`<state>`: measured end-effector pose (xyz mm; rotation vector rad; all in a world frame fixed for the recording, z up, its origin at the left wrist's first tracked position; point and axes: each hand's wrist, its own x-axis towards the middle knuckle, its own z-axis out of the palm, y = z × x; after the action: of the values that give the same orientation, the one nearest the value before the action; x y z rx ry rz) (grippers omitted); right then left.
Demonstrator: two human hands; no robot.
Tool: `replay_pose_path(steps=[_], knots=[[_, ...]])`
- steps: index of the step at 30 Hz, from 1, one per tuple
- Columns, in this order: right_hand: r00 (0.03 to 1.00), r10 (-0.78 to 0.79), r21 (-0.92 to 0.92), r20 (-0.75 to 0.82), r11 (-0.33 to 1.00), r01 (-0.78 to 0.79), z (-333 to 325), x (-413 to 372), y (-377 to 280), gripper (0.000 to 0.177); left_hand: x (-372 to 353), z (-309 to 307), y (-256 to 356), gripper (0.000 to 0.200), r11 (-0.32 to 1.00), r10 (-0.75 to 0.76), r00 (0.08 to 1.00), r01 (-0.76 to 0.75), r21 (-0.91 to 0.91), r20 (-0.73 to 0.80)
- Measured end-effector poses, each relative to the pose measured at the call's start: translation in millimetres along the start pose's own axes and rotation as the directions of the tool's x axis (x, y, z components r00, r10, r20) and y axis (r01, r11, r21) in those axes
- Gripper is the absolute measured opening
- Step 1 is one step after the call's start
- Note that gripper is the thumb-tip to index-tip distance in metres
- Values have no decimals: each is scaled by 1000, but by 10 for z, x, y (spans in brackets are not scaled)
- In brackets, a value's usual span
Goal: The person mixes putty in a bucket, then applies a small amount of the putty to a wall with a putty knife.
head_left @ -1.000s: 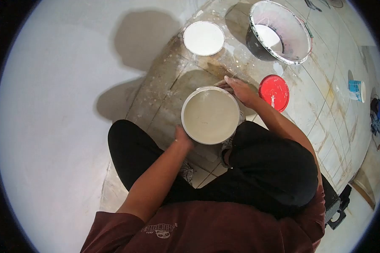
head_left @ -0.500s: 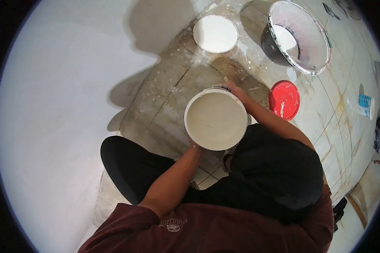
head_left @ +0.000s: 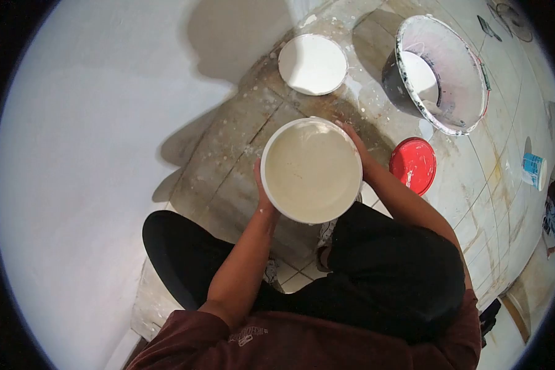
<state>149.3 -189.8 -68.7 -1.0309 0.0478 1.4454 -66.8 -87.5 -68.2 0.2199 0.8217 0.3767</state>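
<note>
A round white bucket point(head_left: 312, 172) with a pale cream inside is held up over the floor between my knees, its open top facing me. Along its left side, the fingers of my left hand point(head_left: 262, 187) wrap around the wall, partly hidden behind it. My right hand point(head_left: 355, 147) grips the far right side near the rim, fingertips hidden by the bucket. On the tiles beyond lies a round white disc point(head_left: 314, 65), half in shadow. A red lid point(head_left: 413, 165) smeared with white lies right of my right forearm.
A large dark bucket point(head_left: 453, 80), splashed with white paint and white at its bottom, stands at the upper right. Farther right are a blue-and-white tub point(head_left: 533, 171) and a flat-bladed tool point(head_left: 489, 28). The white wall point(head_left: 92, 154) rises along my left.
Both hands have shifted the bucket slightly left and it looks a little larger. My left hand has moved from its underside near me up to its left side. The view has tilted upward slightly.
</note>
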Motion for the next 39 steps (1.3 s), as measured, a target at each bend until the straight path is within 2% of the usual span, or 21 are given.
replay_pose_path(steps=[3, 4, 5, 6, 8, 9, 10, 12, 13, 15, 16, 19, 21, 24, 27, 29, 31, 34, 37, 39], knots=[[999, 32, 88, 14, 996, -34, 285, -178, -306, 41, 134, -35, 62, 61, 999, -41, 997, 43, -30, 67], [1000, 27, 105, 8, 994, -27, 379, -245, -431, 39, 123, 124, 113, 61, 999, -17, 999, 18, -28, 40], [980, -190, -105, -53, 977, 184, 293, -222, -386, 40, 64, 262, 136, 61, 1000, -4, 1000, 4, -25, 7], [916, -394, -319, -76, 880, 352, 162, -168, -256, 40, 31, 391, 155, 61, 1000, -12, 1000, 12, -9, -18], [916, -380, -277, -131, 901, 334, 0, -193, -225, 42, -28, 595, 178, 61, 999, -37, 997, 39, 26, -65], [977, -164, 0, -139, 986, 166, -7, -243, -321, 43, -59, 741, 202, 61, 997, -58, 995, 61, 37, -85], [996, 43, 269, -80, 963, -20, 0, -297, -458, 45, -92, 894, 227, 61, 995, -78, 991, 84, 47, -106], [980, 78, 279, -183, 960, -24, 91, -520, -659, 44, -198, 1215, 260, 61, 988, -144, 977, 152, 41, -155], [967, 94, 282, -235, 959, -24, 134, -652, -753, 44, -199, 1253, 225, 62, 985, -151, 984, 158, 72, -94], [974, 57, 343, -219, 939, 22, 199, -909, -937, 44, -198, 1351, 205, 63, 975, -174, 984, 169, 143, 25], [976, 35, 372, -214, 927, 48, 243, -1051, -1042, 44, -241, 1461, 221, 63, 966, -202, 979, 196, 170, 13], [960, 118, 457, -254, 889, 12, 469, -1520, -1465, 47, -382, 1862, 274, 62, 936, -281, 960, 274, 220, 0], [951, 95, 461, -294, 886, 53, 536, -1721, -1593, 48, -437, 2212, 317, 62, 924, -328, 944, 313, 218, 36], [946, 43, 487, -320, 865, 125, 631, -1989, -1801, 51, -615, 2773, 402, 59, 872, -370, 928, 358, 334, -30], [909, -1, 482, -417, 848, 222, 763, -2170, -1930, 53, -449, 2909, 392, 54, 839, -386, 922, 368, 402, -39], [883, -60, 452, -465, 842, 295, 670, -2142, -1868, 53, -231, 2894, 329, 50, 805, -372, 927, 296, 514, 47], [868, -155, 434, -472, 816, 382, 551, -2044, -1736, 53, -178, 3131, 389, 47, 769, -373, 927, 281, 574, 46], [839, -139, 506, -525, 742, 440, 772, -2092, -1971, 50, -33, 3483, 423, 46, 704, -427, 898, 404, 585, -106], [777, -49, 476, -628, 765, 433, 665, -1960, -1891, 50, 71, 3642, 434, 48, 648, -428, 902, 348, 677, -54], [789, -73, 515, -610, 720, 465, 655, -1967, -1800, 50, 84, 3770, 490, 52, 553, -474, 877, 366, 749, -79]])
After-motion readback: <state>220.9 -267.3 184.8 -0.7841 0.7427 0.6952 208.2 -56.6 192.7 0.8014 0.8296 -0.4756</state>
